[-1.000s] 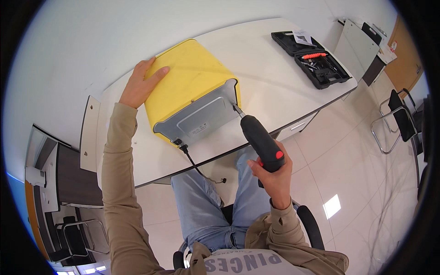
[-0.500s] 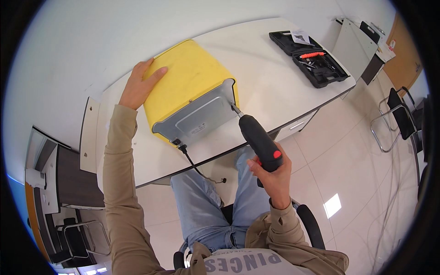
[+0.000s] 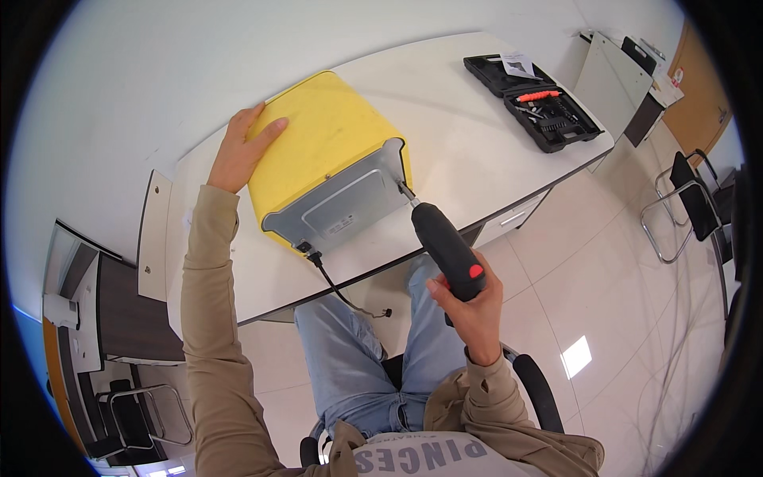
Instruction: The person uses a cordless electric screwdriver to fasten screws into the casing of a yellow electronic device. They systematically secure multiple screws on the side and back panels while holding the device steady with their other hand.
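Observation:
A yellow box-shaped appliance (image 3: 322,139) rests on the white table, its grey metal panel (image 3: 350,203) facing me. My left hand (image 3: 244,148) lies on its far left edge, fingers over the rim and thumb spread on the yellow top. In my right hand (image 3: 477,314) is a black cordless screwdriver (image 3: 447,246) with a red button, gripped by its handle. Its bit meets the panel near the right edge; whether it sits in a screw is too small to tell. A black power cord (image 3: 334,288) is plugged into the panel's lower left corner and hangs over the table edge.
An open black tool case (image 3: 548,119) with bits, an orange-red tool and a paper leaflet lies at the table's far right. The white table (image 3: 445,103) has a dark front edge close to my knees. Black chairs (image 3: 691,199) stand beyond on the right.
The view has shifted very slightly. Both hands, the appliance and the screwdriver keep nearly the same places, with the bit still at the panel's right side.

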The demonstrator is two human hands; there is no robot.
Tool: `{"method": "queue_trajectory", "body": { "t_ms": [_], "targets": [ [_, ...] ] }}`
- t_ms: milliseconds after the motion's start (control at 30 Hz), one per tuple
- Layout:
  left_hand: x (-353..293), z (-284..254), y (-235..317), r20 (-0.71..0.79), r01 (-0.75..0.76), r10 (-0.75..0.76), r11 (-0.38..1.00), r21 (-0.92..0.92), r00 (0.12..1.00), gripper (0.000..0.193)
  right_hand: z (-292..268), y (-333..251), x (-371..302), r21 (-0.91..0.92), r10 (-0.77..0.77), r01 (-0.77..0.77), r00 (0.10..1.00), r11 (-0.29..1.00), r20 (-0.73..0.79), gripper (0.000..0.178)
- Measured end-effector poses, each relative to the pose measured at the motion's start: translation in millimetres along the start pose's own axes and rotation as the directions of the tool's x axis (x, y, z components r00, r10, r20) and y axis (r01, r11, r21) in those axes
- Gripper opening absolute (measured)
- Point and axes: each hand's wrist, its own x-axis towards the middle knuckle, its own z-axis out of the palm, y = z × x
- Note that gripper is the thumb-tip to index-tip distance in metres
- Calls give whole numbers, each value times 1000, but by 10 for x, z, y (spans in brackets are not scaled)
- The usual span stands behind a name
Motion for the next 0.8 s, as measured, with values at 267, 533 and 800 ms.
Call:
{"method": "queue_trajectory", "body": {
  "t_ms": [267, 533, 800],
  "targets": [
    [-11, 20, 1, -9, 5, -5, 999, -45, 1000, 83, 7, 39, 5, 2, -2, 2, 1000, 1000, -1, 45],
    [-6, 17, -52, -11, 0, -1, 997, -75, 1000, 83, 4, 3, -12, -9, 11, -11, 1000, 1000, 5, 45],
    [-9, 9, -26, -5, -3, 3, 999, -40, 1000, 84, 28, -73, -139, 39, 13, -15, 997, 999, 73, 49]
  ]
}}
